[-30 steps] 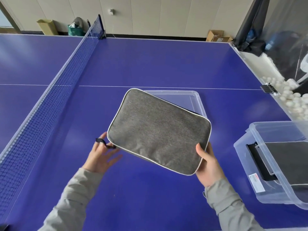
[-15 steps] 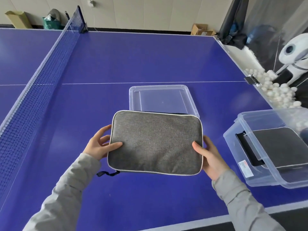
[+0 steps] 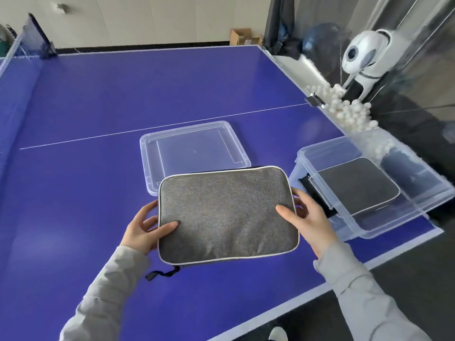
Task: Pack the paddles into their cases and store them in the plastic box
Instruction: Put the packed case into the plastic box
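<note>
Blue table-tennis table (image 3: 123, 99) fills the view; net (image 3: 14, 70) at 10 o'clock, cream wall behind, loose white balls (image 3: 344, 109) at 2 o'clock. Clear plastic box (image 3: 320, 153) at 3 o'clock holds one grey case, its lid (image 3: 147, 148) lying flat at 12 o'clock. Centre: second grey case (image 3: 226, 212), gripped at its short ends by left hand (image 3: 142, 230) and right hand (image 3: 310, 220), thumbs on top.

From my feed the case (image 3: 226, 215) is a heathered grey woven cloth, matt and slightly nubby, with smooth pale piping along the edge. Its pull strap (image 3: 160, 274) looks like dark webbing. The plastic box (image 3: 369, 227) and the lid (image 3: 194, 151) are clear, glossy plastic, pretty smooth. The worktop (image 3: 123, 94) is a blue painted board with a soft satin sheen. Sleeves (image 3: 364, 299) look like matt grey knit fabric.
</note>
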A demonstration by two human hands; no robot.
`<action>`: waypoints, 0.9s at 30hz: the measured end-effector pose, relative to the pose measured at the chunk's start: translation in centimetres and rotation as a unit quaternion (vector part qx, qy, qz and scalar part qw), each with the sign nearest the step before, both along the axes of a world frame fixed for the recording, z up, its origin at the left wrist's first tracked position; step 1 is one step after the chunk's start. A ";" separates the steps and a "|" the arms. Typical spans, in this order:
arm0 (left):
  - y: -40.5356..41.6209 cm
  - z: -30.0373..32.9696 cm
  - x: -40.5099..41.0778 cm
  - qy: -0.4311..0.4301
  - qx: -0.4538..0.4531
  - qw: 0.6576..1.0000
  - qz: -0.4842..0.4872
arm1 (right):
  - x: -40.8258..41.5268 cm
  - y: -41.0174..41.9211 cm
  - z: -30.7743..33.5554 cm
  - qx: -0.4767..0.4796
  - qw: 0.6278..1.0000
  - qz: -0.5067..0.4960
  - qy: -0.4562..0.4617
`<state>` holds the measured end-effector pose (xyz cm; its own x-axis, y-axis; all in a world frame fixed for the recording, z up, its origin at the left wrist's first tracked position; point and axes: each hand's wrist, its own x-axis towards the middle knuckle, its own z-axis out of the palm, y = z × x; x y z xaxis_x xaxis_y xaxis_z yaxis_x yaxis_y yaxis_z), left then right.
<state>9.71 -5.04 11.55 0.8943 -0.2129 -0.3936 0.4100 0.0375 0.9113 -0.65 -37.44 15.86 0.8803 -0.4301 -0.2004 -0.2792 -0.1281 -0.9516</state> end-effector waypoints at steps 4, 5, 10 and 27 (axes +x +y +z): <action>-4.6 1.2 -1.3 -0.012 0.012 1.000 -0.003 | -1.9 -4.0 0.5 -0.008 0.999 -0.027 -0.021; -6.0 1.6 -1.7 -0.019 0.018 1.000 0.000 | -2.5 -5.3 0.7 -0.009 0.999 -0.035 -0.031; -15.0 3.3 -4.8 -0.062 0.045 0.997 0.006 | -6.4 -13.0 2.2 -0.004 0.994 -0.077 -0.077; -41.5 6.6 -10.1 -0.123 0.019 0.992 0.008 | -8.3 -39.1 5.4 -0.055 0.988 -0.096 -0.105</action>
